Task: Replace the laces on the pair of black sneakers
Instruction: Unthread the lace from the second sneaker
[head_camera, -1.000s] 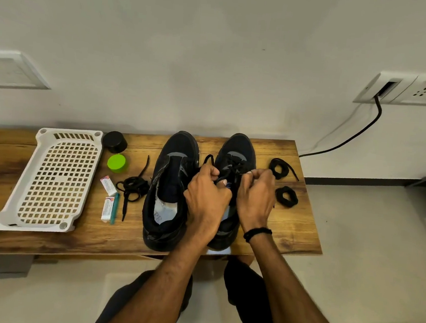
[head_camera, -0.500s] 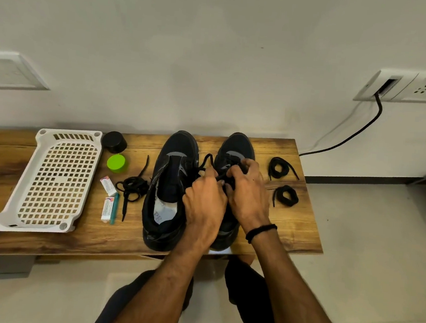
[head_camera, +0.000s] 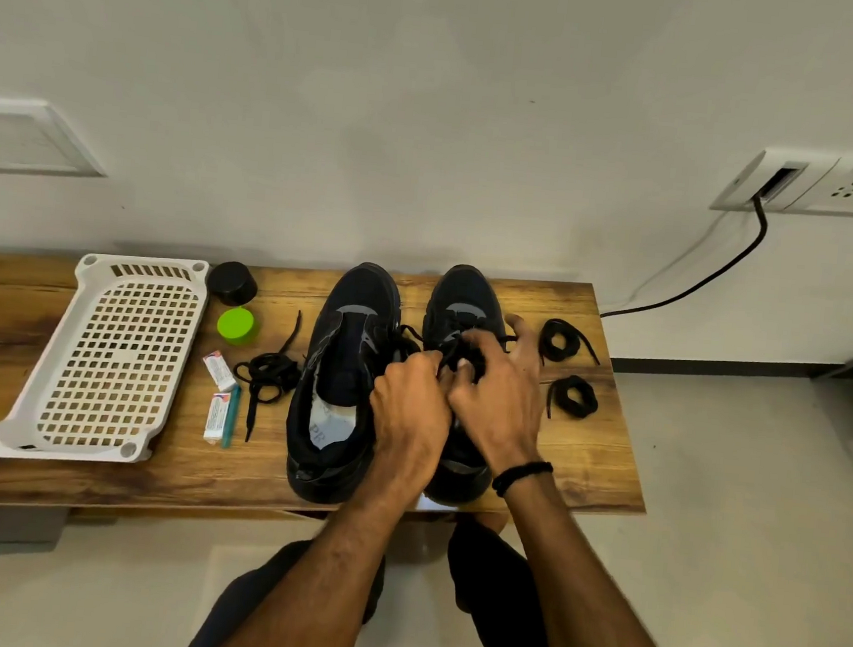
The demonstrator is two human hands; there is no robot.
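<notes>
Two black sneakers stand side by side on the wooden bench (head_camera: 581,471), toes toward the wall. The left sneaker (head_camera: 340,377) has no lace and its tongue lies open. Both hands work over the right sneaker (head_camera: 465,295). My left hand (head_camera: 408,414) pinches a black lace (head_camera: 408,333) that loops out to the left of the shoe. My right hand (head_camera: 499,386) pinches the lace at the eyelets, its index finger stretched toward the toe. A loose black lace (head_camera: 265,376) lies left of the shoes. Two coiled black laces (head_camera: 559,339) (head_camera: 573,395) lie to the right.
A white perforated tray (head_camera: 96,356) lies at the bench's left. Near it are a black cap (head_camera: 232,283), a green lid (head_camera: 237,326), two small tubes (head_camera: 219,369) and a teal stick. A black cable (head_camera: 717,276) runs from the wall socket. My knees are below the bench's front edge.
My right hand has shifted from the shoe's right side to over the eyelets and spread its fingers toward the toe. My left hand stays on the lace.
</notes>
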